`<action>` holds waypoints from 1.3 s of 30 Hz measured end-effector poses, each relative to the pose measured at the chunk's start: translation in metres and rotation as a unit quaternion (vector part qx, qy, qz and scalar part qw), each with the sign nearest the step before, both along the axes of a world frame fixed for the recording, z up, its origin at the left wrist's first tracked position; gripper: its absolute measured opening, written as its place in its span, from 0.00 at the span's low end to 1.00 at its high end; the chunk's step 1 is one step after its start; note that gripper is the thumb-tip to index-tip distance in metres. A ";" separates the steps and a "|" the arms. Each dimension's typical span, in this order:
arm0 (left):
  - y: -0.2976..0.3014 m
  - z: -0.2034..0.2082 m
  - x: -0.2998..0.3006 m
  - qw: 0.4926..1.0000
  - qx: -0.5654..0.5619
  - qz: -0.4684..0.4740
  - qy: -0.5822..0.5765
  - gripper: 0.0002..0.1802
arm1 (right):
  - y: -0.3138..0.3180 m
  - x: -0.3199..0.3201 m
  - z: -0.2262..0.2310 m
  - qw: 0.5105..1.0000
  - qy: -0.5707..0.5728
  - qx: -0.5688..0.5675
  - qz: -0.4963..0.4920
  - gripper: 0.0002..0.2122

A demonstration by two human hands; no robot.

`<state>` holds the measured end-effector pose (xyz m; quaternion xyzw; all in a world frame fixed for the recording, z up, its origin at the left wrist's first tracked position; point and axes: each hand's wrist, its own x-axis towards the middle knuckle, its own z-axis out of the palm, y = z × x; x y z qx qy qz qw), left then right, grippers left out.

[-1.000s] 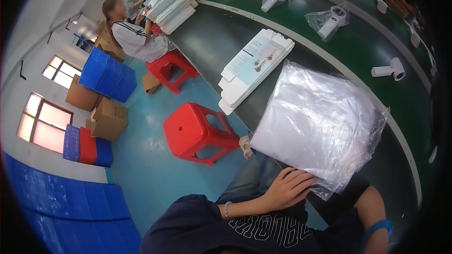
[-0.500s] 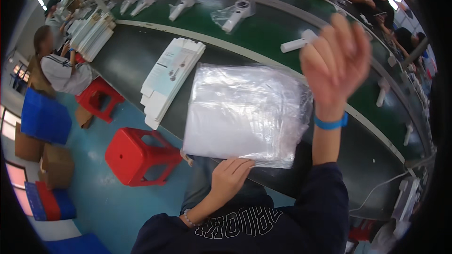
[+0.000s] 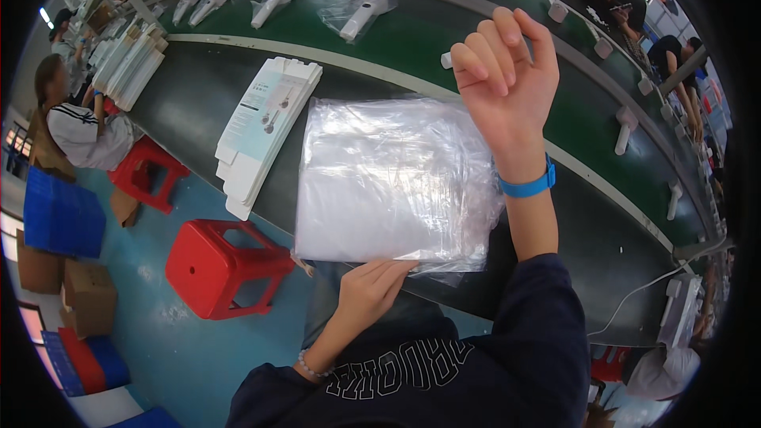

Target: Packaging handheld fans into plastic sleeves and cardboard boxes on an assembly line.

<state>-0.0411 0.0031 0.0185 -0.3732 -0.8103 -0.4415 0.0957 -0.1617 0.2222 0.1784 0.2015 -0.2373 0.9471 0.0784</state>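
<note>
A flat stack of clear plastic bags (image 3: 372, 190) lies on the dark table in front of me, crumpled and shiny along its right side. My left hand (image 3: 370, 295) is at the near edge of the stack, its fingers pressed together on the edge of a plastic bag; the thumb is hidden. Raised above the far right corner is my right hand (image 3: 511, 87), palm turned partly up. Its fingers are loosely bent and apart, with nothing in them. Left of the bags lies a pile of flattened white and pale-blue cartons (image 3: 268, 123).
Beyond the table runs a green conveyor belt (image 3: 428, 55) carrying white handheld devices, one a bagged device (image 3: 369, 12). Red stools (image 3: 218, 269) stand on the blue floor at left. A white cable (image 3: 634, 297) lies at right. Several people work around the line.
My right hand has shifted left and its fingers have come into clearer view. My left hand stays at the bags' near edge. The whole view has shifted slightly.
</note>
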 end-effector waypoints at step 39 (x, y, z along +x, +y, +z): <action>0.022 -0.010 0.022 0.971 0.141 -0.111 -0.158 0.06 | 0.138 -0.146 -0.111 0.528 -0.187 0.698 -0.447 0.30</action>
